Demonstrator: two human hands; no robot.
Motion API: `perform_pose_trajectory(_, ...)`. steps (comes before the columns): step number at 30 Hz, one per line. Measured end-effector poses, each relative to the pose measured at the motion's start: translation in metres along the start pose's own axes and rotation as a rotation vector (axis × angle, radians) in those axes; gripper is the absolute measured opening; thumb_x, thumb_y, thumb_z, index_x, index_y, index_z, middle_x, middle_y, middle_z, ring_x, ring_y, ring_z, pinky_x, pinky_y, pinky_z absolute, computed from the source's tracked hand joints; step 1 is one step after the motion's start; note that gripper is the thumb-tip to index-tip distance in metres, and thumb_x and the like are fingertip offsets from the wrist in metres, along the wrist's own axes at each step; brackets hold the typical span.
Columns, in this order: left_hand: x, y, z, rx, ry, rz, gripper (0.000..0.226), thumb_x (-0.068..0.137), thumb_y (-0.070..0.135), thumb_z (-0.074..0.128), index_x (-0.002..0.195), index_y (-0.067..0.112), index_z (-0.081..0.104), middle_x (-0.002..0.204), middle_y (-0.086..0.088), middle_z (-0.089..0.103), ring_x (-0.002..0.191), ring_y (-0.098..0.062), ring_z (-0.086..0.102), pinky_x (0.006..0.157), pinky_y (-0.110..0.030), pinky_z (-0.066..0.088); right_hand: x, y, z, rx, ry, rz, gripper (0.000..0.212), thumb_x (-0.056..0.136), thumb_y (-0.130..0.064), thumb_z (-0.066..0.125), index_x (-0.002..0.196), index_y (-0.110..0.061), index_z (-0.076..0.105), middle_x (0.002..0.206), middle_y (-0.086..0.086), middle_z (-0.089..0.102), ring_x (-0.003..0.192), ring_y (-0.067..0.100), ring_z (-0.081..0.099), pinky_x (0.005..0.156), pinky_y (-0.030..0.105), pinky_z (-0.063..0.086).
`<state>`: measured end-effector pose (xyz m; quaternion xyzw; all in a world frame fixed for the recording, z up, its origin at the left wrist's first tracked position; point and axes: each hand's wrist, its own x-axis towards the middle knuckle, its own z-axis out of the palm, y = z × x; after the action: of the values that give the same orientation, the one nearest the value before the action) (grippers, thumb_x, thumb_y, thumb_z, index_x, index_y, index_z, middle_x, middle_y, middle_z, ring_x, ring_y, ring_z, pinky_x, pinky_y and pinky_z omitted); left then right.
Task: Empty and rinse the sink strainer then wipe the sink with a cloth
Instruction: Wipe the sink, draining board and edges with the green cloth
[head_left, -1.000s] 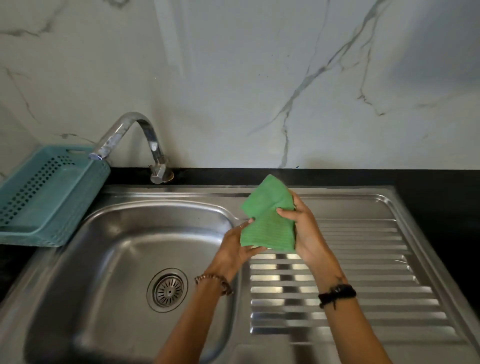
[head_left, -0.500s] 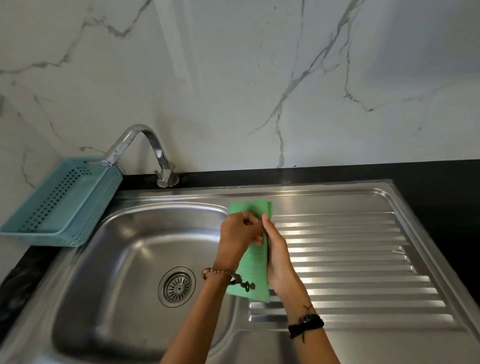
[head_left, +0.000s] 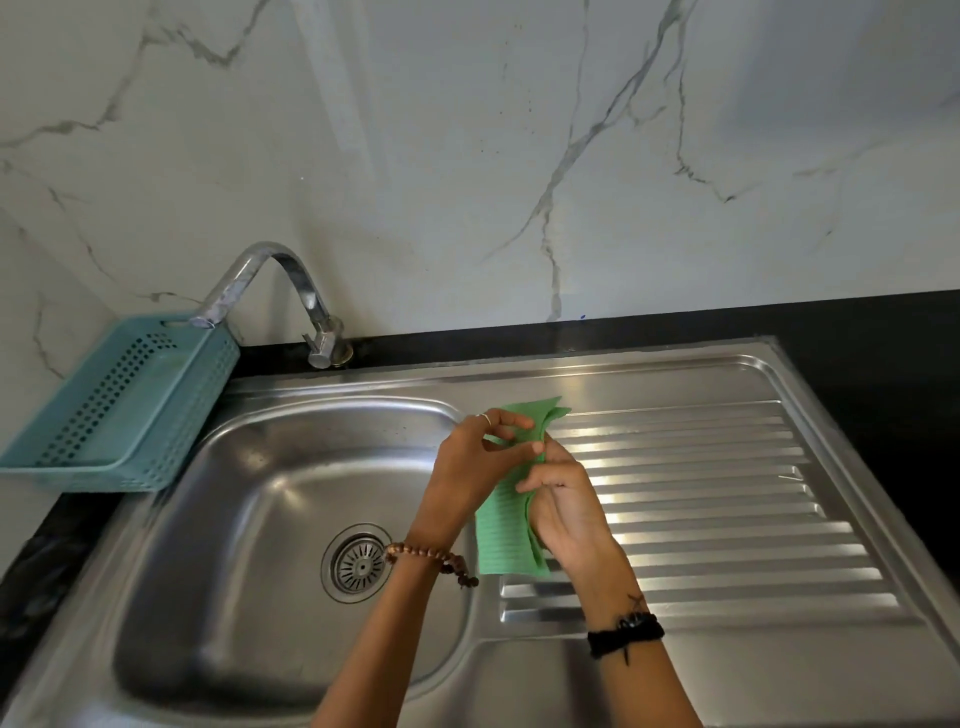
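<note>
Head view, looking down on a steel sink (head_left: 519, 675) set in a dark counter (head_left: 883, 332) under a marble wall (head_left: 467, 156)

Landmark: strainer (head_left: 357, 564), seated in the drain at the basin floor

Up and right of strainer, over the basin's right rim: green cloth (head_left: 503, 540), folded into a long strip, held off the metal, top edge fanned, lower end hanging

Left hand (head_left: 475, 467): curled, thumb and fingertips pinching the cloth's upper part; ring on one finger; bead bracelet (head_left: 431, 557) at the wrist, just right of strainer

Right hand (head_left: 563, 512): closed on the cloth's right edge, thumb tip close to left fingertips; black band (head_left: 626, 631) at the wrist

Far right of strainer: ribbed drainboard (head_left: 727, 493), bare

Above strainer, at the back edge: tap (head_left: 270, 291), spout curving left, no water visible

Up and left of strainer: teal basket (head_left: 124, 410), tilted, resting on the counter against the wall, spout tip over its far corner
</note>
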<state>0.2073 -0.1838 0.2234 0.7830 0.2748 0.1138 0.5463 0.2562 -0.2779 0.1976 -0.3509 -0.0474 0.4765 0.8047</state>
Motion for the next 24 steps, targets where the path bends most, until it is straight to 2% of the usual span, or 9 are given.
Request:
perform_pose_trajectory(4,-0.002,0.003,-0.001,0.022,0.015,-0.031,0.015,0.077,0.021,0.070,0.077,0.030,0.057,0.088,0.006,0.063,0.077,-0.009,0.063,0.079,-0.033,0.054,0.000,-0.003,0.003,-0.124,0.023,0.000,0.075,0.066,0.028,0.017,0.122,-0.009,0.050,0.085,0.007,0.069,0.080,0.015,0.068,0.068,0.023,0.053)
perform_pose_trajectory(7,-0.005,0.008,0.009,0.113,0.088,-0.014,0.014,0.075,0.029,0.067,0.070,0.030,0.053,0.082,0.005,0.065,0.078,-0.014,0.065,0.076,-0.032,0.055,0.001,-0.004,0.004,-0.216,0.053,0.002,0.087,0.070,0.030,0.017,0.145,-0.012,0.028,0.125,0.021,0.053,0.117,0.027,0.055,0.079,0.024,0.049)
perform_pose_trajectory(9,-0.005,0.013,0.014,0.177,0.137,0.011,0.014,0.075,0.030,0.066,0.071,0.026,0.052,0.082,0.003,0.063,0.078,-0.015,0.063,0.072,-0.029,0.053,0.000,-0.005,0.006,-0.220,0.071,-0.001,0.092,0.071,0.031,0.017,0.149,-0.019,0.019,0.141,0.021,0.040,0.131,0.033,0.042,0.075,0.021,0.053)
perform_pose_trajectory(13,-0.004,0.014,0.018,0.185,0.138,-0.019,0.011,0.078,0.021,0.064,0.072,0.018,0.054,0.088,-0.006,0.066,0.081,-0.022,0.066,0.074,-0.033,0.055,-0.003,-0.010,-0.003,-0.206,0.023,-0.021,0.092,0.067,0.031,0.019,0.143,-0.017,0.031,0.114,0.012,0.056,0.105,0.022,0.057,0.068,0.021,0.055)
perform_pose_trajectory(16,-0.002,0.018,0.009,-0.189,0.035,-0.135,0.016,0.084,0.009,0.059,0.069,0.013,0.053,0.087,-0.011,0.066,0.078,-0.018,0.067,0.071,-0.031,0.060,-0.008,-0.022,-0.014,-0.101,-0.030,-0.054,0.077,0.060,0.026,0.025,0.124,-0.007,0.050,0.085,0.009,0.065,0.077,0.018,0.063,0.064,0.027,0.053)
perform_pose_trajectory(18,-0.008,0.017,0.002,-0.368,-0.023,-0.150,0.021,0.088,0.008,0.053,0.068,0.013,0.051,0.078,-0.004,0.066,0.067,-0.007,0.067,0.056,-0.020,0.056,-0.012,-0.030,-0.024,0.024,-0.053,-0.070,0.065,0.055,0.018,0.033,0.110,-0.003,0.060,0.083,0.012,0.071,0.075,0.023,0.068,0.064,0.032,0.058)
perform_pose_trajectory(21,-0.006,0.019,-0.014,-0.525,-0.030,-0.161,0.019,0.090,0.017,0.048,0.072,0.014,0.054,0.065,0.005,0.068,0.059,-0.005,0.064,0.052,-0.016,0.051,-0.024,-0.048,-0.041,0.187,-0.160,-0.125,0.050,0.051,0.010,0.058,0.097,-0.004,0.071,0.088,0.013,0.073,0.081,0.028,0.071,0.071,0.040,0.060)
perform_pose_trajectory(23,0.009,0.024,-0.028,-0.556,-0.024,-0.267,0.029,0.094,0.014,0.038,0.070,0.006,0.052,0.045,-0.003,0.063,0.044,-0.001,0.059,0.050,-0.008,0.046,-0.036,-0.059,-0.047,0.357,-0.184,-0.140,0.032,0.067,-0.007,0.072,0.097,0.003,0.068,0.091,0.021,0.071,0.085,0.036,0.070,0.076,0.050,0.055)
perform_pose_trajectory(24,0.016,0.023,-0.032,-0.567,-0.031,-0.336,0.034,0.096,0.009,0.032,0.067,0.004,0.048,0.035,-0.004,0.057,0.036,-0.002,0.055,0.045,-0.007,0.043,-0.042,-0.056,-0.044,0.370,-0.090,-0.157,0.032,0.082,-0.022,0.066,0.093,0.008,0.065,0.090,0.026,0.071,0.084,0.041,0.069,0.077,0.053,0.054)
